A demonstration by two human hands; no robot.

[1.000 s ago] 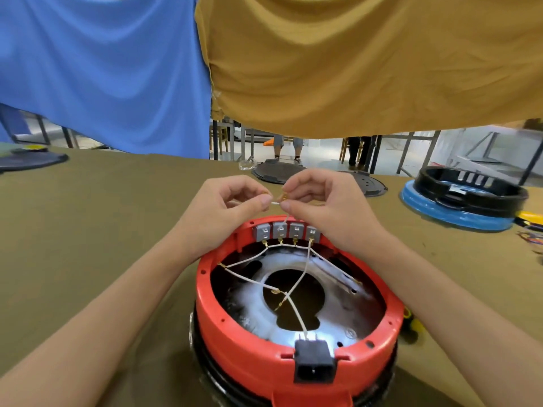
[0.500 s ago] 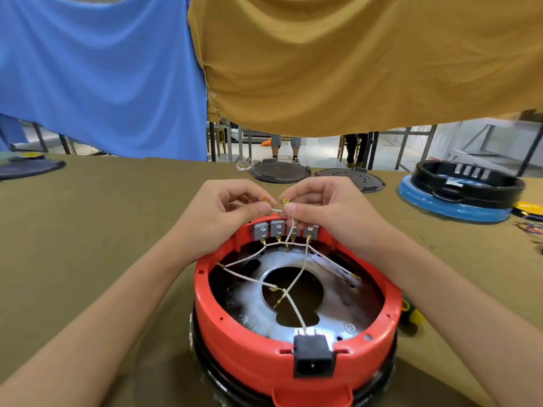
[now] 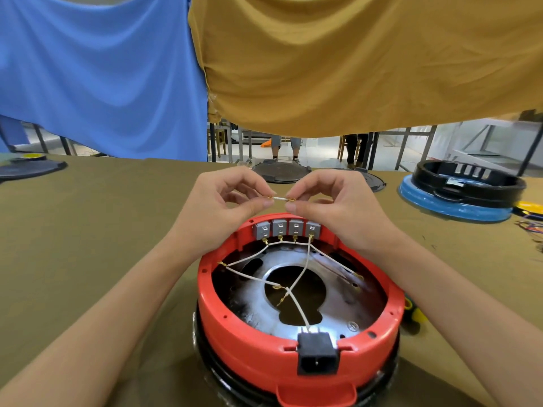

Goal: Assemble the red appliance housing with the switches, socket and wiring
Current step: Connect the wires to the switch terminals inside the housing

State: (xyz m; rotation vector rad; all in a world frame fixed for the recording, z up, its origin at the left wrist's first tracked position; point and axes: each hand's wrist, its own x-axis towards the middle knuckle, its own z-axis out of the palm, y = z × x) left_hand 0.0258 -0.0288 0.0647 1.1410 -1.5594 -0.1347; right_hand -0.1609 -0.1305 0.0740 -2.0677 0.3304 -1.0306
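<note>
While the red housing [image 3: 293, 356] sat on the table [image 3: 88, 230] at six o'clock, the left hand [image 3: 217, 210] and right hand [image 3: 338, 210] each pinched one end of a short white wire [image 3: 280, 198] at twelve o'clock above four grey switches [image 3: 286, 229]. Its black socket [image 3: 317, 358] faced six o'clock.

left hand [image 3: 226, 207]: yours, bare, no glove, ring or watch | right hand [image 3: 338, 207]: yours, bare, same | forearms: both bare up to the frame's lower edge, no sleeve showing | nails: short, unpainted | markings: none you can see on either hand or arm
</note>
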